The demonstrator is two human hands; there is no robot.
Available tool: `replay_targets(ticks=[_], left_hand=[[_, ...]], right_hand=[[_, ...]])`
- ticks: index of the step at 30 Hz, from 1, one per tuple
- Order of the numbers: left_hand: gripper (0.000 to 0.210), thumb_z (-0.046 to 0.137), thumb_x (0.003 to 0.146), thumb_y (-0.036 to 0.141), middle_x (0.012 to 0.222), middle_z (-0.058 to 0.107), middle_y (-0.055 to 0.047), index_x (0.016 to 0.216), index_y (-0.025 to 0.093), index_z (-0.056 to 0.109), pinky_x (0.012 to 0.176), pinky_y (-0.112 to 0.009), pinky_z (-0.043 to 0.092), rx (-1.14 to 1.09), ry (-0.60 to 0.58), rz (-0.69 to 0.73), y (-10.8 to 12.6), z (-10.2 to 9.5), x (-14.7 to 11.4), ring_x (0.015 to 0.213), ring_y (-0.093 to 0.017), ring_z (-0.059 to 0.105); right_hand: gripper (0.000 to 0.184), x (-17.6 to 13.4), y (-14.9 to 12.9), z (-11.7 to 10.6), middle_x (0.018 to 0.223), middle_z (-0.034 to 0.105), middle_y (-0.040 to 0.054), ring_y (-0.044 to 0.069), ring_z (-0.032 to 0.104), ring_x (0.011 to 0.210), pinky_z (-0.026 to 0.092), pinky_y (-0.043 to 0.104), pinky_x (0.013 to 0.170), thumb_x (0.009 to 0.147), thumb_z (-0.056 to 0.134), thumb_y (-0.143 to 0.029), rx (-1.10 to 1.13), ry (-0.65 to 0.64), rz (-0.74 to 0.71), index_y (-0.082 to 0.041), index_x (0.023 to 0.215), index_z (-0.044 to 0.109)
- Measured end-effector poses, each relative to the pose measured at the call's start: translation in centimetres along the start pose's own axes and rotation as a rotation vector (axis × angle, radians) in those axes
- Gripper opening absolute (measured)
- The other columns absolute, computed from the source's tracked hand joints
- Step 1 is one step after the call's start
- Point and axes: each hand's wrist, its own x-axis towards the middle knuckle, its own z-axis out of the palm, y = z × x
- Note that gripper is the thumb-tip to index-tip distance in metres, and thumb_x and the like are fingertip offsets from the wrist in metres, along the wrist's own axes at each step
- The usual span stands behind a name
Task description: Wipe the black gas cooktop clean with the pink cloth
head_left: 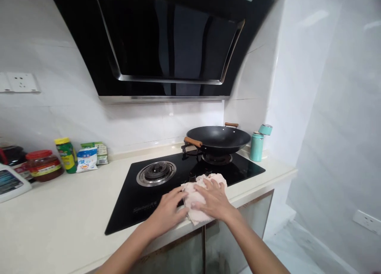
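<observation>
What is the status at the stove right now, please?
Left hand and right hand both flat on pink cloth. Cloth bunched at front edge of black cooktop. Wok on far burner, clear of the hands.

The right hand [212,198] hides much of the cloth [199,194].

Head camera looks forward and down; stovetop [184,179] close below.

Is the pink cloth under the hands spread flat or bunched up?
Bunched up. The pink cloth lies crumpled in folds on the front edge of the black cooktop, with both hands pressed flat on it.
</observation>
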Motion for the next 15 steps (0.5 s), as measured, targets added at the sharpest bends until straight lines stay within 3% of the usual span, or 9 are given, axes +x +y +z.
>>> replay_targets(ticks=[2,6,11,15], left_hand=[[0.047,0.05,0.093,0.045,0.153,0.049,-0.008,0.135,0.028,0.061,0.116,-0.046,0.031,0.104,0.073,-0.112,-2.8,-0.4,-2.4,0.142,-0.028,0.042],[0.043,0.049,0.094,0.05,0.144,0.059,-0.009,0.126,0.029,0.068,0.107,-0.048,0.04,0.294,0.194,-0.164,-7.3,-0.4,-6.3,0.134,-0.03,0.052],[0.047,0.05,0.093,0.059,0.138,0.063,-0.009,0.122,0.029,0.07,0.1,-0.044,0.046,0.432,0.301,-0.161,-10.3,-1.0,-10.0,0.127,-0.03,0.059],[0.052,0.048,0.089,0.066,0.132,0.068,-0.007,0.115,0.029,0.073,0.097,-0.043,0.049,0.447,0.316,-0.213,-11.5,-1.9,-12.0,0.123,-0.031,0.061]], right_hand=[[0.069,0.6,-0.6,0.2,0.151,0.046,0.0104,0.047,0.034,0.137,0.02,0.072,0.105,0.081,0.051,-0.082,0.033,-0.053,-0.022,-0.042,0.137,0.056],[0.046,0.7,0.9,0.0,0.143,0.054,0.0045,0.036,0.04,0.132,0.023,0.06,0.107,0.09,0.051,-0.067,0.07,-0.007,-0.067,-0.039,0.124,0.065],[0.038,0.5,8.5,-0.9,0.141,0.057,0.0019,0.026,0.043,0.132,0.028,0.049,0.109,0.091,0.051,-0.058,-0.017,0.025,0.061,-0.038,0.12,0.067],[0.041,0.8,16.1,-2.0,0.144,0.054,0.0001,0.026,0.043,0.134,0.032,0.046,0.109,0.093,0.045,-0.059,-0.114,0.023,0.288,-0.039,0.123,0.066]])
